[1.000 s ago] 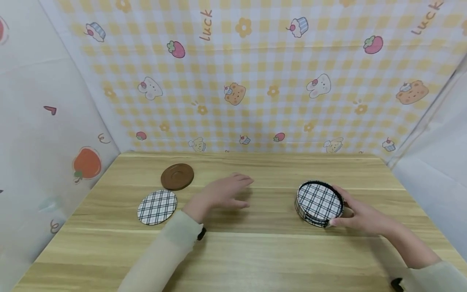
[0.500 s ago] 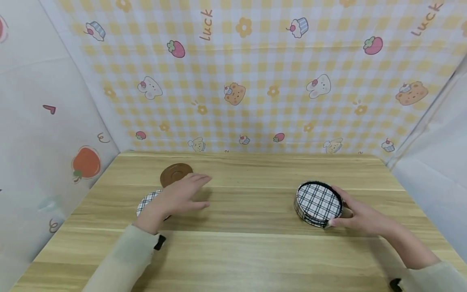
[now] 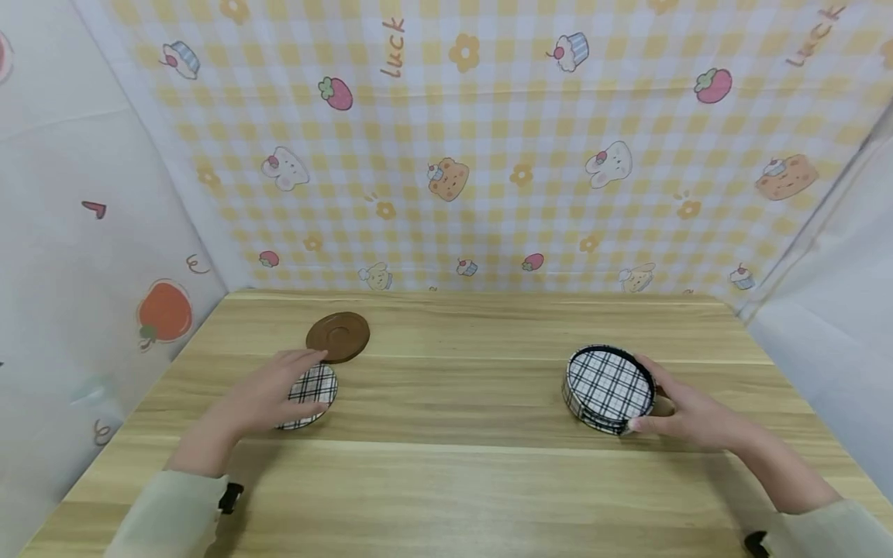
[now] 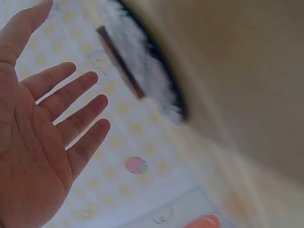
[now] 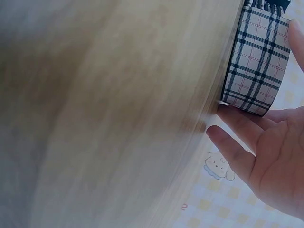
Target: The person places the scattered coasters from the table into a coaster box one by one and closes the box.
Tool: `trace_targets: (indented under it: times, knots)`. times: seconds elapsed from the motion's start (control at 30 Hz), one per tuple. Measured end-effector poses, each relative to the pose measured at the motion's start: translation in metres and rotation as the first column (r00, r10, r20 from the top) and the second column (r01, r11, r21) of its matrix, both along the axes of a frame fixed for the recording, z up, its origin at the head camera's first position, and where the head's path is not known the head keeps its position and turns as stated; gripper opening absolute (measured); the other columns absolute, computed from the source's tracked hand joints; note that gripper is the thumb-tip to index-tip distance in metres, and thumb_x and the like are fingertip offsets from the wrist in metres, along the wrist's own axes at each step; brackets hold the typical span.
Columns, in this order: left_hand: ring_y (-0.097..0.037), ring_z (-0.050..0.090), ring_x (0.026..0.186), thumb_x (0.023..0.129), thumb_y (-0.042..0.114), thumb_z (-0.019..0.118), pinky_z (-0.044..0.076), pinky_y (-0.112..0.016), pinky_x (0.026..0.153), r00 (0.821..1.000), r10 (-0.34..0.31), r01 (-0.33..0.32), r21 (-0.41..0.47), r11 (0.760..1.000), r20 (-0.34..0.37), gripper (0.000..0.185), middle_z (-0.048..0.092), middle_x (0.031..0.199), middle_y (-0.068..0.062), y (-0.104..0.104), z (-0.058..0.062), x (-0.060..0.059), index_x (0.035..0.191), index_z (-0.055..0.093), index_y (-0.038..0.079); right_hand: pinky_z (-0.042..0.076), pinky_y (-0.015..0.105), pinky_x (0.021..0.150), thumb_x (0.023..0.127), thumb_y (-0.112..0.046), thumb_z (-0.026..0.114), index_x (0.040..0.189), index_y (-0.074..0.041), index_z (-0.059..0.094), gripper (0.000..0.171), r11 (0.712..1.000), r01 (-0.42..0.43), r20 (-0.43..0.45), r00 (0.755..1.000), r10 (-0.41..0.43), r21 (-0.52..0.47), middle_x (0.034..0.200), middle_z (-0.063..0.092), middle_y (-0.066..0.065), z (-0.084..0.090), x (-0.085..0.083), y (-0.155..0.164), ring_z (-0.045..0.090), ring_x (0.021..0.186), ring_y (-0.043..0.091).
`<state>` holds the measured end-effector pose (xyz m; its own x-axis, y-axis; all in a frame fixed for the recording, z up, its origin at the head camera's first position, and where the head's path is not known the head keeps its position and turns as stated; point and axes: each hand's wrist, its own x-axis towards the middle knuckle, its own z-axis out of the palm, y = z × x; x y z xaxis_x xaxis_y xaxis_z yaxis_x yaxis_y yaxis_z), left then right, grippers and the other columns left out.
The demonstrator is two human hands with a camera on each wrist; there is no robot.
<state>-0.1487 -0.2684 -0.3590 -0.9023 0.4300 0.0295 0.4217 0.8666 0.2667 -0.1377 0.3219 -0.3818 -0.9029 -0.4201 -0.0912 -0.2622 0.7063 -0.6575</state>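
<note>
A flat round plaid coaster (image 3: 314,391) lies on the wooden table (image 3: 460,480) at the left. My left hand (image 3: 279,387) is over its left part with straight fingers; whether it touches is unclear. The left wrist view shows the left hand (image 4: 52,123) open, fingers spread, with the coaster (image 4: 149,71) blurred beyond it. At the right stands a round plaid coaster holder (image 3: 609,387) with a plaid top. My right hand (image 3: 670,411) grips its right side, thumb at the front, fingers behind. In the right wrist view my right hand's fingers (image 5: 237,142) press the holder's wall (image 5: 259,61).
A brown round saucer-like coaster (image 3: 338,336) sits just behind the plaid one. Yellow checked cartoon backdrop (image 3: 460,155) closes the table's far side, and pale sheets hang at left and right. Bare wood stretches between the two hands and along the near edge.
My left hand has swept left from the table's middle to over the single plaid coaster, covering part of it. The right hand and the holder have stayed put.
</note>
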Motion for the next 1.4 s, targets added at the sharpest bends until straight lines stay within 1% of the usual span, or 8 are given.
trace_targets:
  times: [0.17, 0.33, 0.47, 0.63, 0.83, 0.93, 1.1, 1.4]
  knots:
    - [-0.048, 0.049, 0.129, 0.079, 0.04, 0.081, 0.044, -0.062, 0.102, 1.0, 0.012, -0.013, 0.022, 1.0, 0.023, 0.084, 0.05, 0.141, -0.03, -0.018, -0.01, 0.001, 0.141, 0.047, -0.006, 0.034, 0.076, 0.098, 0.087, -0.025, 0.076, 0.156, 0.005, 0.005, 0.103, 1.0, 0.004, -0.001, 1.0, -0.004, 0.007, 0.153, 0.018, 0.044, 0.0, 0.0, 0.0, 0.033, 0.13, 0.065]
    - [-0.051, 0.045, 0.13, 0.073, 0.047, 0.085, 0.041, -0.065, 0.102, 0.996, 0.039, -0.043, 0.053, 0.998, 0.077, 0.099, 0.045, 0.145, -0.032, -0.033, -0.016, 0.003, 0.145, 0.043, -0.006, 0.033, 0.076, 0.099, 0.087, -0.026, 0.076, 0.157, 0.005, 0.005, 0.104, 1.0, 0.005, 0.001, 1.0, -0.005, 0.016, 0.152, 0.018, 0.044, 0.0, 0.001, 0.0, 0.033, 0.131, 0.065]
    - [-0.052, 0.045, 0.131, 0.07, 0.049, 0.085, 0.041, -0.066, 0.103, 0.993, 0.042, -0.05, 0.063, 0.997, 0.113, 0.106, 0.043, 0.147, -0.033, -0.04, -0.02, 0.003, 0.147, 0.038, -0.008, 0.032, 0.076, 0.099, 0.087, -0.025, 0.075, 0.157, 0.005, 0.004, 0.104, 1.0, 0.004, 0.003, 1.0, -0.004, 0.004, 0.153, 0.017, 0.044, 0.001, 0.0, 0.0, 0.032, 0.131, 0.065]
    - [-0.053, 0.044, 0.131, 0.07, 0.048, 0.086, 0.041, -0.066, 0.102, 0.989, 0.033, -0.043, 0.069, 0.997, 0.143, 0.108, 0.041, 0.147, -0.034, -0.044, -0.021, 0.0, 0.147, 0.036, -0.008, 0.033, 0.075, 0.099, 0.087, -0.025, 0.076, 0.156, 0.006, 0.005, 0.104, 1.0, 0.002, -0.008, 1.0, -0.002, 0.007, 0.153, 0.018, 0.044, 0.001, 0.0, 0.001, 0.034, 0.13, 0.065]
    - [-0.052, 0.045, 0.131, 0.069, 0.047, 0.086, 0.041, -0.065, 0.103, 0.989, 0.015, -0.025, 0.068, 0.997, 0.146, 0.107, 0.042, 0.146, -0.035, -0.044, -0.021, -0.002, 0.146, 0.038, -0.011, 0.032, 0.076, 0.099, 0.087, -0.025, 0.076, 0.156, 0.006, 0.006, 0.104, 1.0, 0.003, -0.007, 1.0, -0.003, 0.002, 0.153, 0.018, 0.044, 0.0, 0.0, 0.001, 0.033, 0.131, 0.065]
    - [-0.052, 0.045, 0.131, 0.07, 0.047, 0.086, 0.041, -0.064, 0.103, 0.988, 0.018, -0.028, 0.061, 0.998, 0.151, 0.106, 0.042, 0.147, -0.034, -0.042, -0.02, -0.002, 0.145, 0.039, -0.01, 0.031, 0.076, 0.1, 0.087, -0.025, 0.076, 0.156, 0.006, 0.005, 0.104, 1.0, 0.008, -0.001, 1.0, -0.008, -0.001, 0.153, 0.017, 0.044, 0.0, 0.0, 0.001, 0.032, 0.132, 0.065]
    - [-0.048, 0.049, 0.128, 0.069, 0.049, 0.086, 0.044, -0.061, 0.101, 0.988, 0.038, -0.044, 0.035, 0.998, 0.151, 0.103, 0.043, 0.147, -0.029, -0.04, -0.021, -0.003, 0.145, 0.043, -0.008, 0.03, 0.077, 0.1, 0.087, -0.025, 0.075, 0.157, 0.005, 0.003, 0.104, 1.0, 0.017, 0.018, 1.0, -0.017, -0.006, 0.153, 0.015, 0.044, 0.002, 0.0, 0.002, 0.029, 0.132, 0.066]
    - [-0.042, 0.056, 0.119, 0.066, 0.047, 0.087, 0.05, -0.057, 0.094, 0.995, 0.031, -0.032, 0.007, 0.999, 0.096, 0.099, 0.048, 0.141, -0.028, -0.038, -0.023, 0.0, 0.139, 0.049, -0.009, 0.029, 0.078, 0.099, 0.088, -0.025, 0.075, 0.157, 0.004, 0.003, 0.104, 1.0, 0.008, 0.019, 1.0, -0.008, -0.007, 0.153, 0.015, 0.044, 0.001, 0.0, 0.0, 0.029, 0.132, 0.066]
